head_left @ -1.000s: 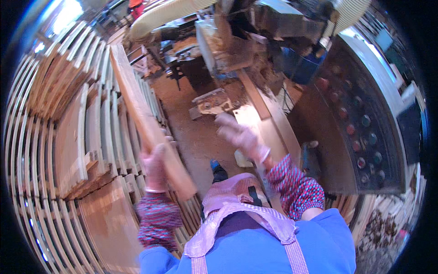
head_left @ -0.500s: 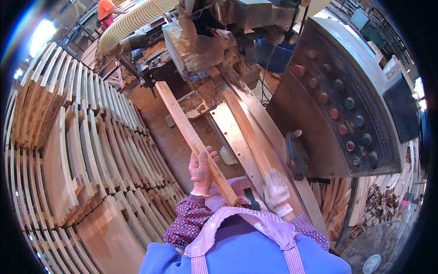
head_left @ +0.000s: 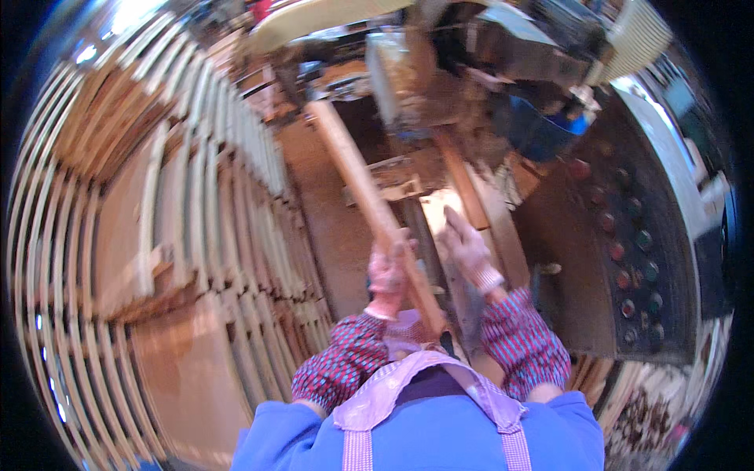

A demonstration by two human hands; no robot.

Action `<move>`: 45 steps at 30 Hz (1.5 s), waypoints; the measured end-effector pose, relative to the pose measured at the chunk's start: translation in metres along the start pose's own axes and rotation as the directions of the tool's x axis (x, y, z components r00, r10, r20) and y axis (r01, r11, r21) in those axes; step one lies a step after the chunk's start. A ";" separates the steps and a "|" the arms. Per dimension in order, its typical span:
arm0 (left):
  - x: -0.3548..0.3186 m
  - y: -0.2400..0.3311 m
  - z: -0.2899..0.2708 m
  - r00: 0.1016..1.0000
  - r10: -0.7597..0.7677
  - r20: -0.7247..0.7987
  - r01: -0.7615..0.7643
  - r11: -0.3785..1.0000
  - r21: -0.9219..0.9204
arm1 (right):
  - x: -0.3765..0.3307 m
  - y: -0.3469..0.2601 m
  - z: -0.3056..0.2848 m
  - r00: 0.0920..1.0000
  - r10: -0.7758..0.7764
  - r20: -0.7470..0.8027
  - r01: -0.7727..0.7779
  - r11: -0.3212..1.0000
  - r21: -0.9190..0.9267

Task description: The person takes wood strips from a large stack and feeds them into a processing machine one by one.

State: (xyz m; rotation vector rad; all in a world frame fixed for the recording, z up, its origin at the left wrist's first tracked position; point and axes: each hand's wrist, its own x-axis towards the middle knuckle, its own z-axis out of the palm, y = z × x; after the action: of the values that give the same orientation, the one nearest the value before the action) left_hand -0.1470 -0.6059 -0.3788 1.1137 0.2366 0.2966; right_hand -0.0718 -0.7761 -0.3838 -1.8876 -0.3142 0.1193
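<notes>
My left hand, in a pinkish work glove, is closed around a long wooden strip. That strip slants from near my apron up toward the machine and is held off to the left of the metal bed. My right hand, gloved too, is over the bed with its fingers stretched forward and nothing visible in them. Just ahead and to its right, a second wooden strip lies along the bed, its far end running under the dusty woodworking machine. Motion blur softens both hands.
Tall stacks of wooden boards fill the left side. A control panel with coloured buttons stands at the right. Behind the bed are a blue container and a pale ribbed hose. Sawdust covers the floor.
My right hand has moved forward along the bed. The strip on the bed has slid farther into the machine. My left hand keeps its strip, and the whole view has shifted.
</notes>
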 end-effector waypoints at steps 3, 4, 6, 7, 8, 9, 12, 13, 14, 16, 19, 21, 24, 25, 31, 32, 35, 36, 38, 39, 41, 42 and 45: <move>-0.005 -0.006 -0.013 0.992 0.015 0.126 -0.032 0.990 0.134 | -0.074 -0.111 0.015 0.897 0.180 0.403 -0.189 0.982 -0.018; -0.007 0.012 -0.013 0.963 0.014 0.270 -0.125 0.908 0.400 | -0.095 -0.091 0.019 0.926 0.226 0.303 -0.219 0.974 -0.060; -0.006 0.051 -0.036 0.912 0.000 0.409 -0.370 0.428 0.825 | -0.136 -0.064 0.013 0.927 0.333 0.170 -0.275 0.915 -0.295; 0.015 0.093 -0.042 0.835 0.088 0.542 -0.550 0.146 0.823 | -0.167 -0.040 0.004 0.978 0.208 0.012 -0.189 0.910 -0.368; 0.033 0.135 -0.063 0.802 0.203 0.563 -0.569 -0.028 0.822 | -0.198 -0.005 0.001 0.995 0.047 -0.085 -0.079 0.899 -0.432; 0.061 0.166 -0.093 0.807 0.271 0.525 -0.509 -0.133 0.850 | -0.221 -0.001 -0.014 0.996 0.025 -0.091 -0.066 0.874 -0.481; 0.119 0.294 -0.159 0.935 0.295 0.196 0.027 -0.611 0.791 | -0.284 0.044 -0.043 0.999 -0.028 -0.037 -0.010 0.656 -0.754; 0.129 0.334 -0.182 0.943 0.327 0.068 0.197 -0.710 0.676 | -0.281 0.050 -0.046 1.000 -0.019 -0.020 -0.005 0.582 -0.813; 0.133 0.366 -0.200 0.932 0.328 -0.154 0.355 -0.737 0.575 | -0.278 0.055 -0.049 1.000 -0.009 -0.005 0.000 0.500 -0.866; 0.137 0.403 -0.242 0.827 0.345 -0.444 0.518 -0.776 0.360 | -0.221 0.026 -0.043 0.998 0.061 -0.022 -0.045 0.398 -0.916; 0.143 0.410 -0.262 0.769 0.351 -0.535 0.605 -0.670 0.431 | -0.126 0.039 -0.033 1.000 0.013 -0.022 -0.025 0.330 -0.944; 0.147 0.416 -0.288 0.789 0.352 -0.504 0.597 -0.633 0.493 | -0.045 0.052 -0.024 1.000 -0.002 0.002 0.002 0.374 -0.927; 0.145 0.416 -0.306 0.890 0.398 -0.222 0.418 -0.519 0.746 | 0.037 0.088 -0.026 0.992 -0.123 0.028 0.060 0.268 -0.962; 0.134 0.420 -0.303 0.909 0.378 -0.178 0.342 -0.428 0.837 | 0.060 0.084 -0.025 0.998 0.044 0.035 0.022 0.272 -0.962; 0.033 0.324 -0.159 0.960 0.266 -0.085 -0.197 0.861 0.469 | 0.072 0.008 0.014 0.987 0.049 -0.151 -0.087 0.963 -0.255; 0.022 0.295 -0.140 0.951 0.293 -0.101 -0.227 0.881 0.415 | 0.045 -0.037 0.026 0.994 -0.104 -0.042 0.102 0.994 -0.034; 0.002 0.197 -0.077 0.960 0.278 -0.038 -0.266 0.943 0.199 | -0.042 -0.113 0.052 0.915 -0.110 0.389 -0.122 0.842 0.526; -0.001 0.150 -0.076 0.981 0.196 -0.001 -0.195 0.977 0.087 | -0.066 -0.133 0.050 0.898 -0.156 0.412 -0.014 0.924 0.381; -0.012 0.086 -0.051 0.997 0.067 0.044 -0.062 0.993 -0.097 | -0.103 -0.130 0.051 0.915 -0.180 0.362 0.115 0.975 0.192; -0.019 0.065 -0.029 0.999 0.018 0.051 -0.009 0.986 -0.168 | -0.119 -0.099 0.058 0.947 -0.172 0.272 0.132 0.978 0.160; -0.033 0.033 -0.007 0.995 -0.078 0.058 0.078 0.997 -0.003 | -0.144 -0.098 0.037 0.984 0.052 0.169 -0.087 0.975 0.205; -0.042 0.021 0.008 0.988 -0.145 0.060 0.143 0.989 0.035 | -0.161 -0.091 0.024 0.984 0.110 0.137 -0.123 0.988 0.094; -0.070 -0.004 0.040 0.964 -0.259 0.060 0.257 0.966 0.032 | -0.195 -0.101 0.005 0.958 0.283 0.039 -0.275 0.951 -0.144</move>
State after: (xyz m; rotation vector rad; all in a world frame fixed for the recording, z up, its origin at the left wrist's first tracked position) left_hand -0.1992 -0.6660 -0.3629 1.1002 0.3263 0.0262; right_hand -0.2763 -0.7940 -0.3043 -2.0604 -0.0943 0.3536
